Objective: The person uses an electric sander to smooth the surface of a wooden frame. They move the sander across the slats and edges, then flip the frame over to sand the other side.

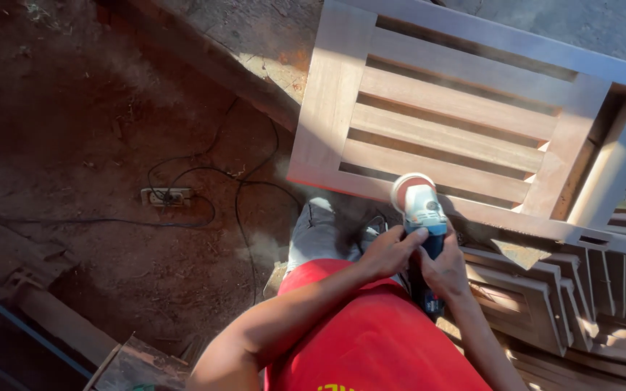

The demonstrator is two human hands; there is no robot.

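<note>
Head view — both hands on an angle grinder [420, 217] at the near rail of a slatted wooden panel [449, 119].

Left hand [389, 252] and right hand [443, 269] wrap the tool's body; its long axis points away from them — disc touching the panel's near edge.

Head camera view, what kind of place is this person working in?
Probably an open-air woodworking yard. Both hands, left hand and right hand, grip a grinder at a slatted wooden frame. More frames lie stacked beside it, and a power strip sits on the dirt floor.
</note>
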